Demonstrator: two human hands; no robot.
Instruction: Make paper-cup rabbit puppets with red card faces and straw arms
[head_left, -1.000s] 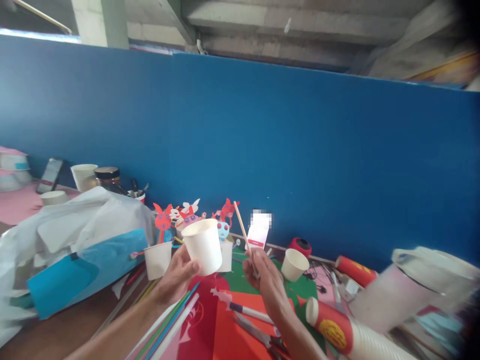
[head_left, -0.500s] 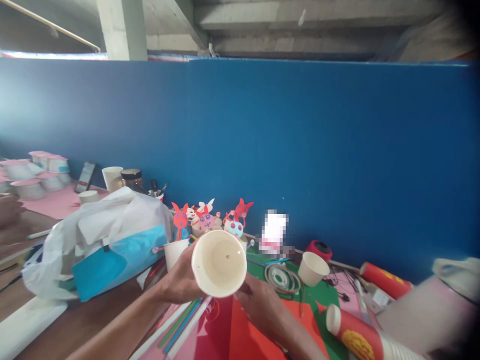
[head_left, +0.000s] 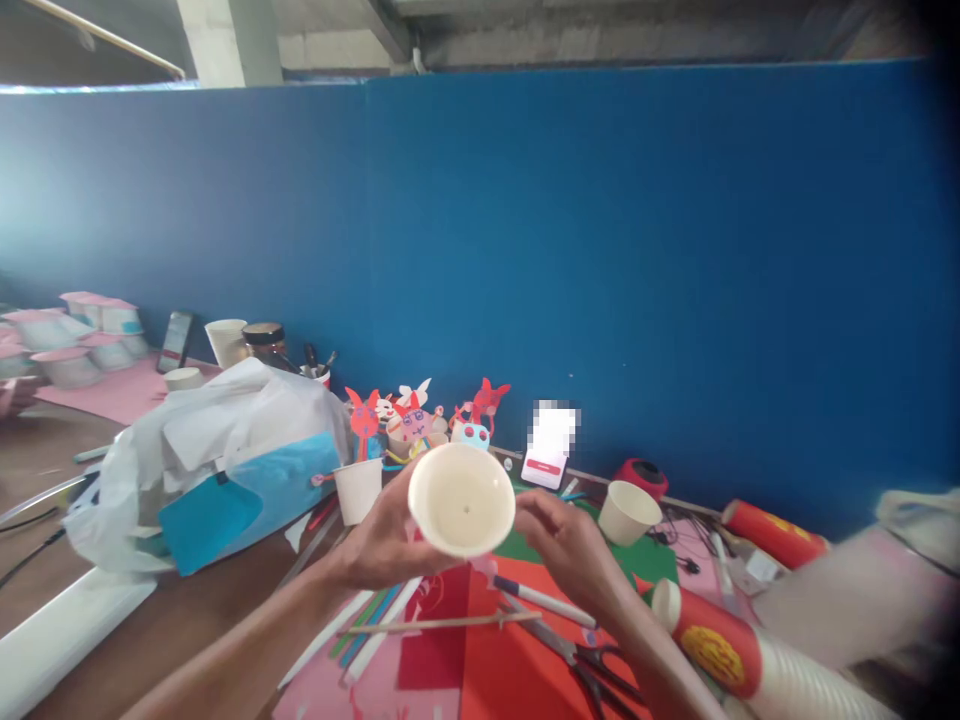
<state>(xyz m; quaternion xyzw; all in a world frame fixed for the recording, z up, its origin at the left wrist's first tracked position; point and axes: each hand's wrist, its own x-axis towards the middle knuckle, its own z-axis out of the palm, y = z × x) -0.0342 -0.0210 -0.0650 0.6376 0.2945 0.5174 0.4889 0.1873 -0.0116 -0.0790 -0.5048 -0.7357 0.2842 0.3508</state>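
A white paper cup [head_left: 463,500] is tilted with its mouth toward me, and a small dark spot shows on its inner bottom. My left hand [head_left: 386,540] is wrapped round the cup's left side. At the cup's right side is my right hand [head_left: 562,535], its fingers bent close to the rim; whether they pinch anything is too small to tell. Below lie red paper [head_left: 510,670], scissors [head_left: 574,655], a white marker [head_left: 544,600], a thin wooden stick [head_left: 442,625] and several coloured strips [head_left: 371,625].
Paper-figure cups [head_left: 412,425] and a phone [head_left: 547,450] stand by the blue partition [head_left: 637,250]. A plastic bag [head_left: 225,430] lies left. To the right are another cup [head_left: 628,512], stacked cups in a red wrapper [head_left: 720,650] and a pale kettle [head_left: 840,580].
The cup has moved slightly right and tipped, staying in my left hand. My right hand has come up from beneath it to its right side. Scissors, marker and stick now show.
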